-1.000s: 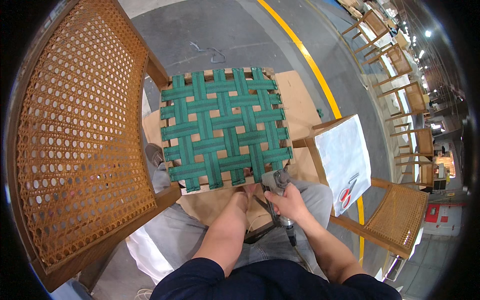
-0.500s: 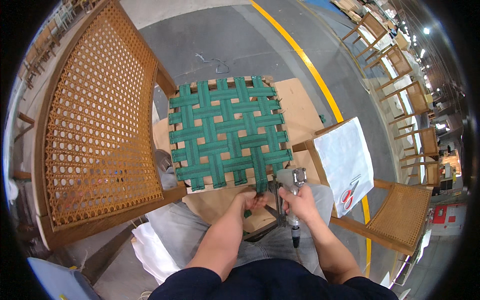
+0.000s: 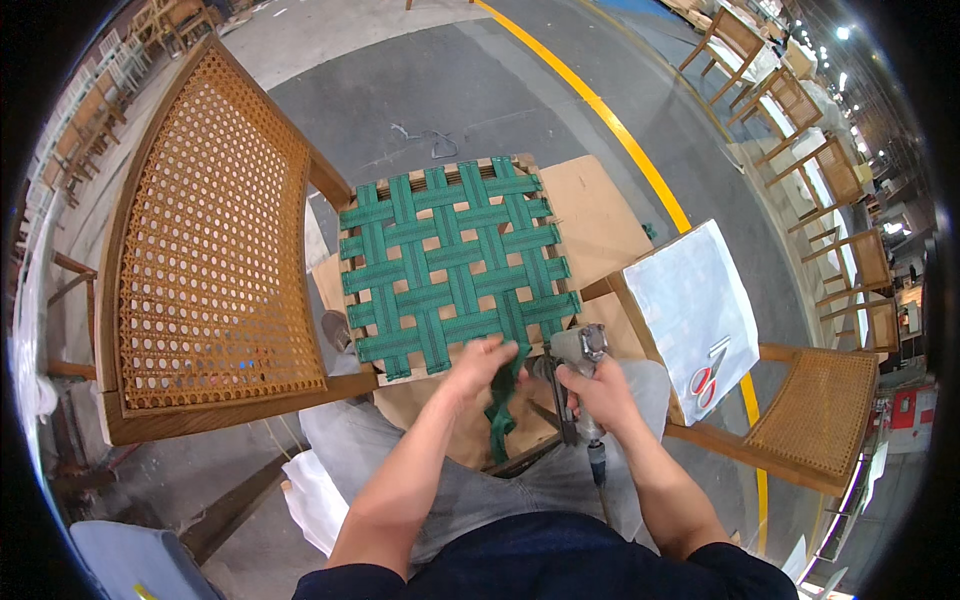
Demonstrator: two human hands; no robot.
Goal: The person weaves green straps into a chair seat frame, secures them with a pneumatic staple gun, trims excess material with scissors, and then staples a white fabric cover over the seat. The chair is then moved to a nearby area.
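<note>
A cane-backed wooden chair (image 3: pixel 210 250) stands at the left. Red-handled scissors (image 3: pixel 708 375) lie on a white sheet (image 3: pixel 690 300) over another cane chair (image 3: pixel 815 415). A yellow floor line (image 3: pixel 610 115) runs past.

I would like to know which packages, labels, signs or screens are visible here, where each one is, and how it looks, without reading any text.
White plastic bag: lies flat on the cane chair to the person's right, roughly rectangular, glossy white.
Red mark: near the bag's lower edge, small, red, loop-shaped.
Red panel: far right edge, behind the chairs, small and red; too small to tell what it is.
No screens are in view.
</note>
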